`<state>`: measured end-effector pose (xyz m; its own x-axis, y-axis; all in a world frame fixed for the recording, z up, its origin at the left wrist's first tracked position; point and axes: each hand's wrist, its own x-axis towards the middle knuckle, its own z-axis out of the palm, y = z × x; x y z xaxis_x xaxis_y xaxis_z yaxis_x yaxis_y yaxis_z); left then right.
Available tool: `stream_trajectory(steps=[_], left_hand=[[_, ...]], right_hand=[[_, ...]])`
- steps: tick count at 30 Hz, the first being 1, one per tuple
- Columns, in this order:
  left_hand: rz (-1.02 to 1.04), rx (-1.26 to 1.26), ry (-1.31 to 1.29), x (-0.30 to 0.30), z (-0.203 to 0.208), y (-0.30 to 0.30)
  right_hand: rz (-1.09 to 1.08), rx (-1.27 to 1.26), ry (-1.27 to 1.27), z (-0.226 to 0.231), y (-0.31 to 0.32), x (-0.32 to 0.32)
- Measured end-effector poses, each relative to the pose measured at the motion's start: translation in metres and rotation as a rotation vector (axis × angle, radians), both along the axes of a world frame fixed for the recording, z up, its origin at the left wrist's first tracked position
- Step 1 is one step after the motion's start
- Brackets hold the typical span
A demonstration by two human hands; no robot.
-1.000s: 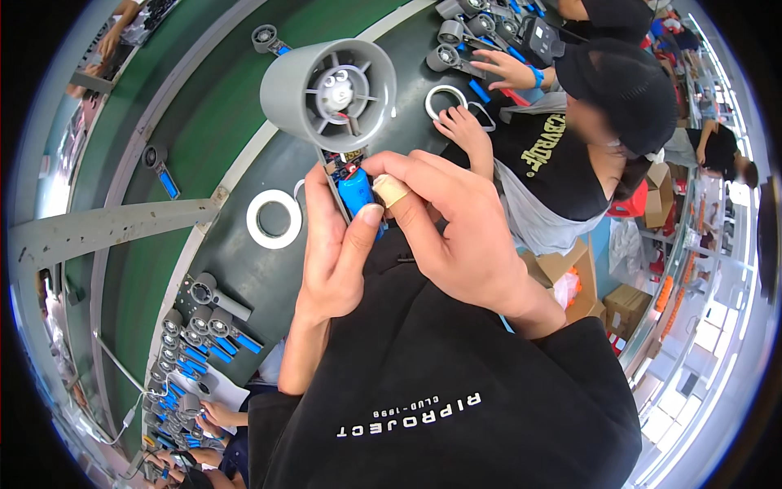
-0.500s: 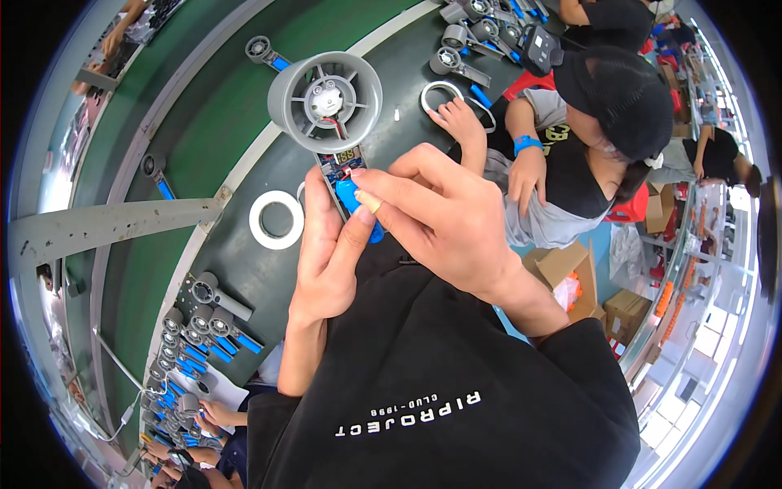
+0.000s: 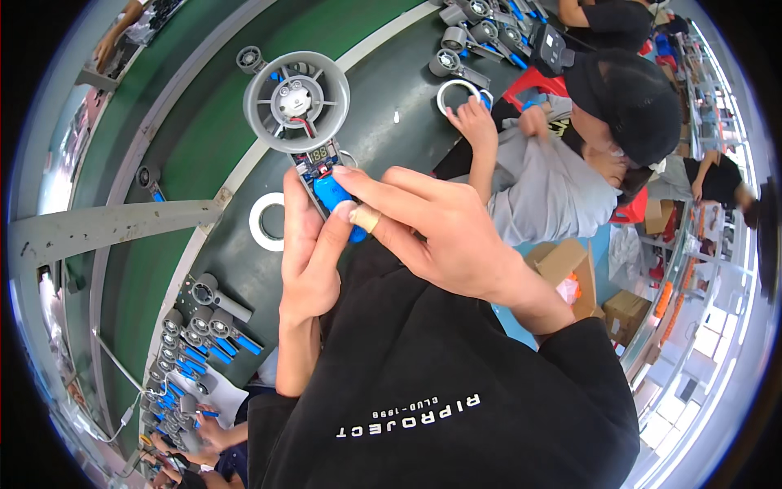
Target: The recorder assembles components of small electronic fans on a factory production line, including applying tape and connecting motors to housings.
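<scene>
A grey handheld fan (image 3: 295, 101) with a round duct and white hub points away from me. Its handle is uncovered, showing a circuit board with a small digit display (image 3: 318, 153) and a blue battery (image 3: 330, 194). My left hand (image 3: 309, 265) is closed round the handle's left side, thumb lying on the battery. My right hand (image 3: 444, 224) pinches at the battery from the right. Its index fingertip touches the board end by red wires, and its thumb wears a yellowish wrap. The fingers hide part of the wires and the battery's lower end.
A white tape roll (image 3: 265, 222) lies left of my hands. Several fans (image 3: 199, 326) with blue batteries crowd the lower left, others (image 3: 481, 37) the far right. A co-worker (image 3: 529, 179) sits at right, a hand by another white ring (image 3: 459, 94). A metal bar (image 3: 122, 228) crosses at left.
Both my hands and the fan have shifted left. My left hand now covers part of the tape roll. The co-worker at right has moved both arms.
</scene>
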<state>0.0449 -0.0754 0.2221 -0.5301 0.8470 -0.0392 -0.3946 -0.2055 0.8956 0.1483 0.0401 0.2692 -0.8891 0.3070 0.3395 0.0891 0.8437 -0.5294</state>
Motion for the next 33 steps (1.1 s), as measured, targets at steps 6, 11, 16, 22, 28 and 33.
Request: stream_trajectory(steps=[6,11,16,22,28,33], left_hand=[[-0.002,0.026,-0.003,0.002,0.004,0.001],[0.001,0.018,0.047,0.002,0.003,0.001],[-0.002,0.004,0.045,0.003,0.004,0.004],[-0.006,-0.036,0.076,0.002,-0.002,0.003],[0.024,-0.015,0.001,0.004,0.002,0.004],[0.036,-0.045,0.073,0.003,-0.001,0.004]], right_hand=[[-0.118,-0.372,0.249,-0.014,-0.008,0.003],[-0.119,-0.41,0.246,-0.017,-0.01,-0.004],[-0.122,-0.399,0.233,-0.014,-0.011,-0.006],[-0.098,-0.505,0.07,-0.009,-0.005,-0.005],[-0.131,-0.41,0.182,-0.01,-0.008,-0.006],[-0.123,-0.312,0.204,-0.022,-0.008,-0.011]])
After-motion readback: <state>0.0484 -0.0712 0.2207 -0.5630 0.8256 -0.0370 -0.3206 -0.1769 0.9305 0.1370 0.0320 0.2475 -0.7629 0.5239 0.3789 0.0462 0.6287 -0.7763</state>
